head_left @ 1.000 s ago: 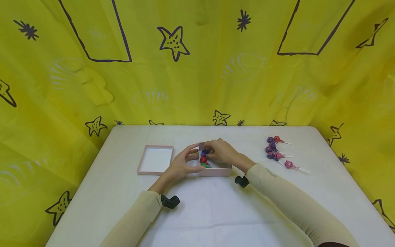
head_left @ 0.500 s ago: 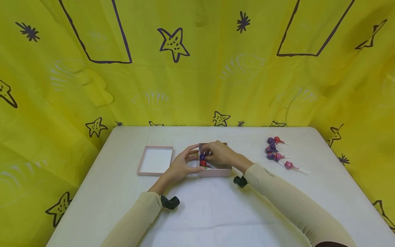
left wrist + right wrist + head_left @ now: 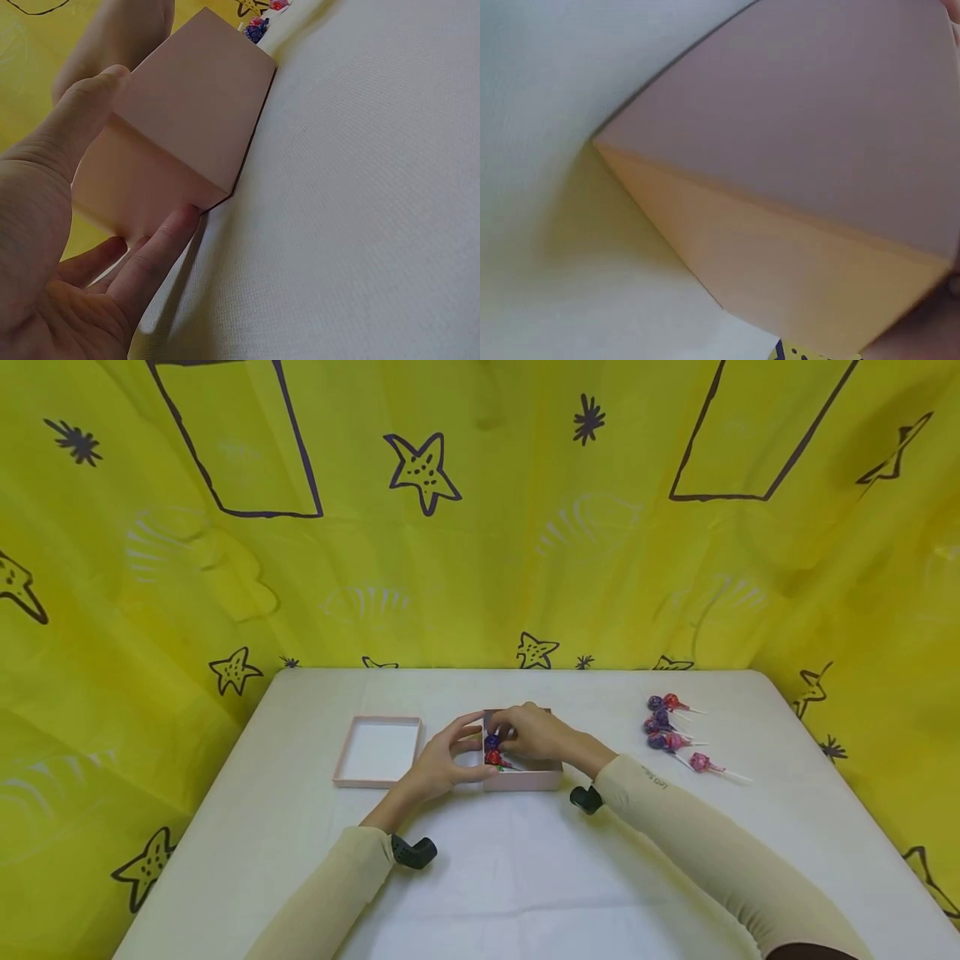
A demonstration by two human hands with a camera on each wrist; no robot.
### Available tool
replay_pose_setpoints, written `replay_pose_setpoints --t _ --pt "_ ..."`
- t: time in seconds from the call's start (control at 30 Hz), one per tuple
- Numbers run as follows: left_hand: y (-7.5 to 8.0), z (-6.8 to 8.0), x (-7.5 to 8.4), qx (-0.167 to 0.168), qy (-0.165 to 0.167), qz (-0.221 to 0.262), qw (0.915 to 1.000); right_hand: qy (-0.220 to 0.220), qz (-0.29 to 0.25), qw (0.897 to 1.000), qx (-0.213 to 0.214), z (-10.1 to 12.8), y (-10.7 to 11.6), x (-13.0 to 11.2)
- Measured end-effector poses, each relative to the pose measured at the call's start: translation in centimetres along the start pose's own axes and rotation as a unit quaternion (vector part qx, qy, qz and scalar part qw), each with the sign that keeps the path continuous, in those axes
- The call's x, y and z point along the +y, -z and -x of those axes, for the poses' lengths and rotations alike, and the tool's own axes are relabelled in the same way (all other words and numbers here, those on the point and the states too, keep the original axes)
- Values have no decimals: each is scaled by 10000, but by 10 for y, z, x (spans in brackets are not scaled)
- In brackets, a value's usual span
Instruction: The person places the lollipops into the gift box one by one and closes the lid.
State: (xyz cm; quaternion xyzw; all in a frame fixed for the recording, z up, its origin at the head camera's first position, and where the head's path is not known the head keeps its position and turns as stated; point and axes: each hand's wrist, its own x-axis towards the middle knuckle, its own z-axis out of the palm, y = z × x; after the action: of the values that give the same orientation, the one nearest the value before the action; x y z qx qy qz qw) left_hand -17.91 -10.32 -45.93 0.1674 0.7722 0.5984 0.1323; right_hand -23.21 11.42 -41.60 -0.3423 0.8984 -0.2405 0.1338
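Your left hand rests against the left side of the small pink box in the middle of the white tabletop; the left wrist view shows the thumb along the box's upper edge and straight fingers touching its lower corner, so the hand steadies the box with its fingers uncurled rather than wrapped around it. Your right hand lies over the open top of the box, its fingers curled down into it at the purple lollipop; whether they pinch the lollipop or only touch it, you cannot tell from the head view, and the right wrist view shows only the outer wall of the box. Just below the purple one, a red lollipop lies inside the box near its left wall. The box lid lies upside down on the tabletop just to the left of your left hand, apart from the box. To the right, well apart from the box, a small cluster of wrapped lollipops in purple and pink lies on the tabletop with the sticks pointing right. A yellow cloth printed with stars hangs behind and at both sides.
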Motion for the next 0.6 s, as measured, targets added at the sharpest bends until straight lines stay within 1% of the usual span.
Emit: replay_pose_setpoints --t 0.13,0.3,0.43,0.6 --pt "0 0 0 14 23 -4 10000 -78 58 9999 -131 3 8 -2" --pt "0 1 1 32 36 11 10000 -44 124 9994 -321 10 21 -5" --pt "-1 1 2 51 61 31 10000 136 117 9991 -393 17 30 -7" --pt "-2 0 2 63 99 24 9999 501 113 9985 -212 26 40 -8"
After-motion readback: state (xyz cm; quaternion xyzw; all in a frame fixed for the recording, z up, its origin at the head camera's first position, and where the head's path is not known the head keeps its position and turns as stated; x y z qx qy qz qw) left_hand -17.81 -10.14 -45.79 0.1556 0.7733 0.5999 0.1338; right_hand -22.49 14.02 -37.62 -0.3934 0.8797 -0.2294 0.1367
